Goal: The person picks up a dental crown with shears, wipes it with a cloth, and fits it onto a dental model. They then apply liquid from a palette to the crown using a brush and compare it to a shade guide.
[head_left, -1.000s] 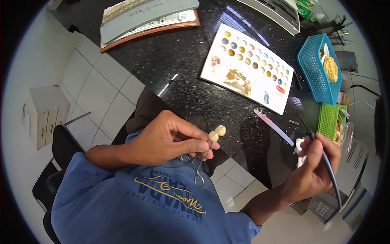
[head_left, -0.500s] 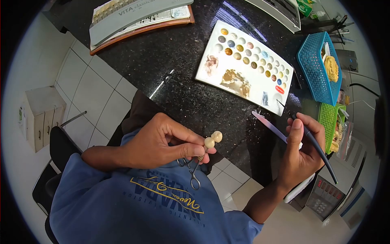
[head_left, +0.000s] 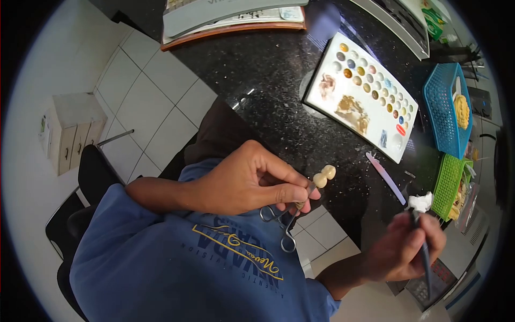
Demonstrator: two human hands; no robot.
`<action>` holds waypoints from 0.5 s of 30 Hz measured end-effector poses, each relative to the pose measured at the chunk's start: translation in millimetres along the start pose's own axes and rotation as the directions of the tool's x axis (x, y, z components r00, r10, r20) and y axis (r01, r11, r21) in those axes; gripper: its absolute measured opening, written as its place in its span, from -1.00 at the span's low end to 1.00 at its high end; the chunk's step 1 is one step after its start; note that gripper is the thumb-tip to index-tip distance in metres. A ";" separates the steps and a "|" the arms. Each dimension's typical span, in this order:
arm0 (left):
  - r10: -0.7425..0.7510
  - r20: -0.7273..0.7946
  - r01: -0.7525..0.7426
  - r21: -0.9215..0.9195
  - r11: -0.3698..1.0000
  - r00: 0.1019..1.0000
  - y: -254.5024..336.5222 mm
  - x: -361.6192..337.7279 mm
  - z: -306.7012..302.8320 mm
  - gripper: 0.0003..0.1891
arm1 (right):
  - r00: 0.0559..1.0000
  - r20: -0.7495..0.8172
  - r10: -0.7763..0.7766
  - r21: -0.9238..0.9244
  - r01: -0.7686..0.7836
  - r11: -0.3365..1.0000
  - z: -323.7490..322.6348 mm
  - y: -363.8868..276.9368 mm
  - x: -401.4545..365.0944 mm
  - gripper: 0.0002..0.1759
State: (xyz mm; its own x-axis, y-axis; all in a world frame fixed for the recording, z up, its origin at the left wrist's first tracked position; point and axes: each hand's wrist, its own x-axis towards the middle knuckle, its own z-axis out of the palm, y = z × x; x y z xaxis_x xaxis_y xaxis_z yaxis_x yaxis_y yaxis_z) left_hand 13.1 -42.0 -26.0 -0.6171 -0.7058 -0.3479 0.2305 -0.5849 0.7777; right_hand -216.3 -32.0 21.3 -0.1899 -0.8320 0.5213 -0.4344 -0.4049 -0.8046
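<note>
My left hand [head_left: 241, 182] pinches the shaft of a pair of metal forceps [head_left: 288, 242], whose ring handles hang below the fingers. At the forceps' tip sit joined tooth-coloured dental crowns [head_left: 324, 176], with a glossy, rounded surface. A dark-handled paintbrush [head_left: 426, 260] is gripped in my right hand [head_left: 407, 247], which is blurred by motion. The brush's front end is at a crumpled white tissue [head_left: 421, 202] by the table edge; its bristles cannot be made out. Beyond the hands lies a white paint palette [head_left: 378, 121] with several coloured wells and brown smears.
A pink-purple flat stick [head_left: 386, 178] lies between palette and tissue on the black speckled table [head_left: 257, 123]. Blue [head_left: 442, 115] and green [head_left: 444, 188] baskets stand at the right. A grey shade-guide case [head_left: 230, 19] is at the back left.
My right hand has brought the brush from the palette's corner back to the white tissue. My left hand still holds the forceps with the crowns. The whole view has shifted.
</note>
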 end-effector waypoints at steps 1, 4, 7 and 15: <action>0.018 -0.012 -0.018 -0.011 1.000 1.000 -3.6 -0.2 1.0 -0.78 | 0.999 0.027 0.025 0.068 -0.026 0.997 16.6 -5.5 -20.9 -0.69; 0.014 -0.030 -0.014 0.005 1.000 0.999 -3.6 -0.4 2.5 -0.79 | 1.000 0.028 0.011 0.191 -0.016 0.981 34.2 -3.5 -35.7 -0.72; 0.031 -0.037 -0.030 0.023 0.999 0.999 -3.0 -1.7 3.1 -0.79 | 0.994 0.102 -0.050 0.222 0.026 0.975 37.0 0.2 -36.2 -0.76; 0.049 -0.049 -0.047 0.038 0.998 0.998 -4.4 -1.6 4.5 -0.79 | 0.979 0.178 -0.101 0.249 0.055 0.967 31.7 7.8 -35.7 -0.80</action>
State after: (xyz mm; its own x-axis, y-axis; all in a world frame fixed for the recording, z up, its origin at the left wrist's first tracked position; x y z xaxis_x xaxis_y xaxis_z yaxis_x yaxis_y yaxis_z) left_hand 9.7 -36.5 -26.5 -0.5672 -0.7523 -0.3351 0.2303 -0.5356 0.8125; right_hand -185.0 -17.5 -12.6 0.0150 -0.8408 0.5411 -0.2108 -0.5316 -0.8203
